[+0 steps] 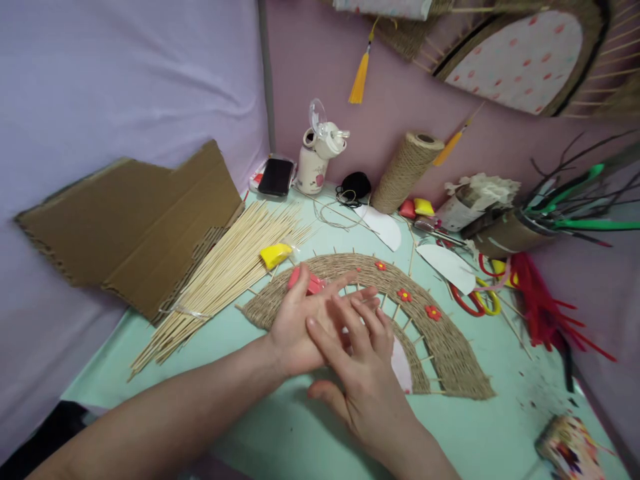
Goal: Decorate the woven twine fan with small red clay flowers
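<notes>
My left hand (pixel 300 327) lies palm up with fingers stretched out, just above a woven jute fan-shaped piece (pixel 440 347). My right hand (pixel 365 373) rests flat across the left palm, fingers extended and pressed onto it; anything between the palms is hidden. The woven piece carries small red flowers (pixel 433 312) and has thin sticks poking from its edges. A red packet of clay (pixel 310 283) lies just beyond my left fingertips, with a yellow packet (pixel 275 254) behind it.
A bundle of bamboo skewers (pixel 225 273) and cardboard sheets (pixel 135 227) lie at left. At the back stand a white bottle (pixel 315 160), a phone (pixel 276 176) and a jute twine spool (pixel 407 170). Scissors (pixel 475 297), red pipe cleaners (pixel 545 307) and paper cut-outs (pixel 447 265) sit at right.
</notes>
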Tool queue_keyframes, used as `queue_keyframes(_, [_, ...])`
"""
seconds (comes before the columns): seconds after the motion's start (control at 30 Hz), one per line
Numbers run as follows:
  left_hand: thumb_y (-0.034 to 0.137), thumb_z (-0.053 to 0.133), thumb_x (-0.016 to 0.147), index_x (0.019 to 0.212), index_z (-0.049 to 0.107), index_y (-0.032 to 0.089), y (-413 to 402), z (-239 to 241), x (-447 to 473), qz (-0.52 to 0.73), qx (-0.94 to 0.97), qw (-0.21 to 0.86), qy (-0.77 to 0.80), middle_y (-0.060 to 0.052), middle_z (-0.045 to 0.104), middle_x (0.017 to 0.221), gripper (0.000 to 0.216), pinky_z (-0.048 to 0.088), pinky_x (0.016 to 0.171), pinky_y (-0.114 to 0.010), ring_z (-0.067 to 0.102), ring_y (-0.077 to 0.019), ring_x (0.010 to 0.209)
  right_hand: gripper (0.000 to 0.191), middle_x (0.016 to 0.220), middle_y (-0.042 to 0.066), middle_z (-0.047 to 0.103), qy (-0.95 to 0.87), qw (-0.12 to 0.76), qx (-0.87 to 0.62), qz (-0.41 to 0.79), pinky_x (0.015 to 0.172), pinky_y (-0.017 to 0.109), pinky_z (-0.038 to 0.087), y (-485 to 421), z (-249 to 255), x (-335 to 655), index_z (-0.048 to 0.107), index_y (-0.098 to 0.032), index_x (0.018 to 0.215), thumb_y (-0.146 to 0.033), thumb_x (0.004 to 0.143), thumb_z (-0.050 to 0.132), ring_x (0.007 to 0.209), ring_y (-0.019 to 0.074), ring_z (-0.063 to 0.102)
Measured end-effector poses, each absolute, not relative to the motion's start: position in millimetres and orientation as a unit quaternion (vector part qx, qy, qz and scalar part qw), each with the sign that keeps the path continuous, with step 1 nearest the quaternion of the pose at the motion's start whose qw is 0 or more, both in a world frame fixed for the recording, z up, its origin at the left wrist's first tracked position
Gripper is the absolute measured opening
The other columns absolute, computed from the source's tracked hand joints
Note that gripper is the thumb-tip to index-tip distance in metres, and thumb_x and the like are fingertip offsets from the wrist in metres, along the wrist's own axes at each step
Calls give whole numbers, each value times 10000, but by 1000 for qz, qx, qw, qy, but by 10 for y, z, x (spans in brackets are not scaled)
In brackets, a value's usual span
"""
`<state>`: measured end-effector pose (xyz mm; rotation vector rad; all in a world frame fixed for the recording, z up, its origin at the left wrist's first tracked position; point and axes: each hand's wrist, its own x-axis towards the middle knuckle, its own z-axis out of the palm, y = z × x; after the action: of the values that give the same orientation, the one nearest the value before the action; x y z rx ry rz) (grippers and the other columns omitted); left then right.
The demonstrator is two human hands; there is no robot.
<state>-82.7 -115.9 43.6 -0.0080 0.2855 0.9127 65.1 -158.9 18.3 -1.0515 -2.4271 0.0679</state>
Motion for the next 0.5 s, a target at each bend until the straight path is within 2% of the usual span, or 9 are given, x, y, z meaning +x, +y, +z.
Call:
queue_keyframes(0.17, [677,319,914,1353,478,164,-1165,421,-825,462,-6,875,145,-176,612,1257,694,369,1054,-465,573,-302,1193,586,1555,167,281,-873,255,-416,20,1047,672,264,-1567,177,664,459,-259,1435,-582,956,360,1367,380,268])
queue_keyframes(0.3, [691,256,917,1372,470,89,-1178,408,-788,435,-3,889,144,-210,621,1247,785,351,1073,-456,565,-305,1206,592,1569,141,271,-877,263,-400,45,1068,646,267,-1572,178,677,420,-266,1460,-576,959,359,1386,363,265])
queue_keyframes(0.5, [643,275,940,1380,466,41,-1162,397,-775,444,-2,883,155,-213,644,1223,770,392,1032,-375,596,-274,1164,543,1496,125,417,-852,301,-421,75,1083,593,282,-1562,170,739,377,-223,1473,-442,979,433,1359,323,334])
